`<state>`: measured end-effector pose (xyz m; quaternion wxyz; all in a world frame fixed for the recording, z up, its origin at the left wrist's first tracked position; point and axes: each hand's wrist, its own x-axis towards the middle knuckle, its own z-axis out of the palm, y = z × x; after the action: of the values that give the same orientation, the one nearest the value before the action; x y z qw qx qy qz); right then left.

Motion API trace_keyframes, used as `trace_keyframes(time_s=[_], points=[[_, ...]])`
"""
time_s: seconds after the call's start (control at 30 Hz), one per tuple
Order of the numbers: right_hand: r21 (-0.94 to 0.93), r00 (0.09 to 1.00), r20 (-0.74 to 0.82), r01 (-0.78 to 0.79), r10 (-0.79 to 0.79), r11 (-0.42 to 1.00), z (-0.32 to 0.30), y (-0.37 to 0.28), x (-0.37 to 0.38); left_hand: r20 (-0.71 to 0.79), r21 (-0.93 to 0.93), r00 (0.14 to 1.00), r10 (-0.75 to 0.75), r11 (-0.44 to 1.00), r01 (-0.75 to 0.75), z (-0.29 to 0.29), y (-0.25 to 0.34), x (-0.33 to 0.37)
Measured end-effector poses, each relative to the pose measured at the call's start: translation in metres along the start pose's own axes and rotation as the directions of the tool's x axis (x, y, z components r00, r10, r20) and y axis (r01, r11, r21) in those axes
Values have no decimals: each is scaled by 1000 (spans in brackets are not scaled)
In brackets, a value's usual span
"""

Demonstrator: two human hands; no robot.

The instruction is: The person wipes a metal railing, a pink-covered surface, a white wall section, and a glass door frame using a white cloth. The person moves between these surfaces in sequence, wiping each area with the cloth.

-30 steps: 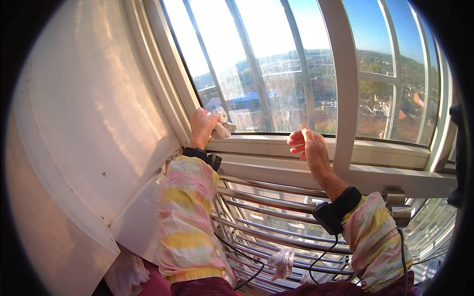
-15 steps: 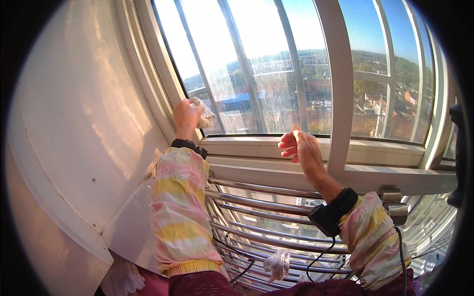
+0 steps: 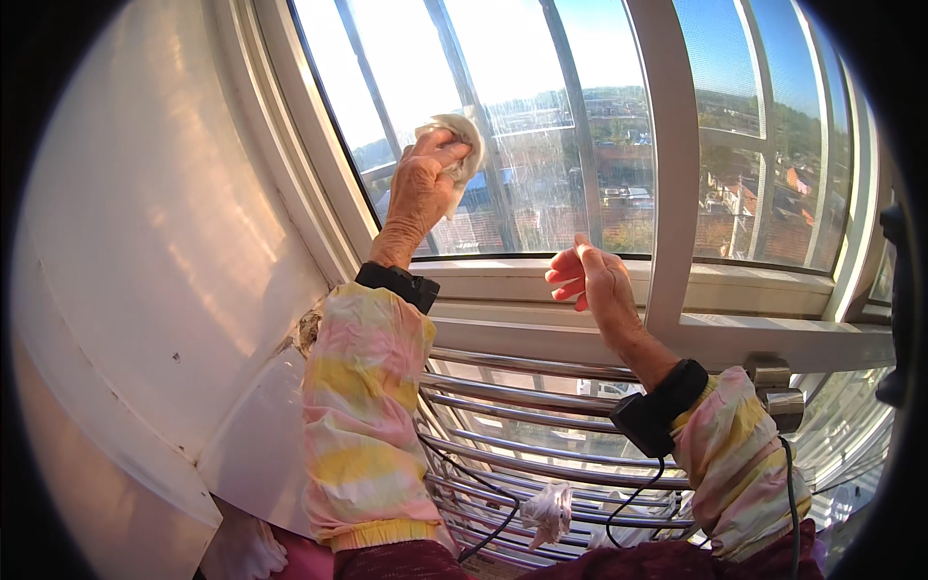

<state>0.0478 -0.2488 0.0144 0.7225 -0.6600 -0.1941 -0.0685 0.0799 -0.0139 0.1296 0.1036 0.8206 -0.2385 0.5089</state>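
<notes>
A crumpled whitish cloth (image 3: 466, 145) is under the fingers of my left hand (image 3: 421, 188), pressed to the lower left part of the streaky window pane (image 3: 527, 184). My right hand (image 3: 605, 290) hovers by the window's lower frame (image 3: 522, 280), holding nothing, its fingers loosely curved and apart. Both forearms wear pastel striped sleeve covers and black wrist bands.
Below the sill runs a rack of shiny metal bars (image 3: 541, 394) with a white crumpled bundle (image 3: 547, 512) on it. Black cables hang near both arms. A white wall (image 3: 145, 242) stands close on the left; window bars (image 3: 570, 106) stand beyond the glass.
My left hand has moved up and to the right across the glass with the cloth, away from the pane's lower left corner. The right hand has hardly moved.
</notes>
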Motion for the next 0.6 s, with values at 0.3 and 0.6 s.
trace_keyframes(time_s=[0.3,0.6], points=[[70,996,-86,-1,7,998,-5,2,4,-302,153,890,-341,904,399,-10,-23,26],[-2,964,-253,80,-78,997,-9,27,14,291,-360,906,307,913,-194,71,102,-8]])
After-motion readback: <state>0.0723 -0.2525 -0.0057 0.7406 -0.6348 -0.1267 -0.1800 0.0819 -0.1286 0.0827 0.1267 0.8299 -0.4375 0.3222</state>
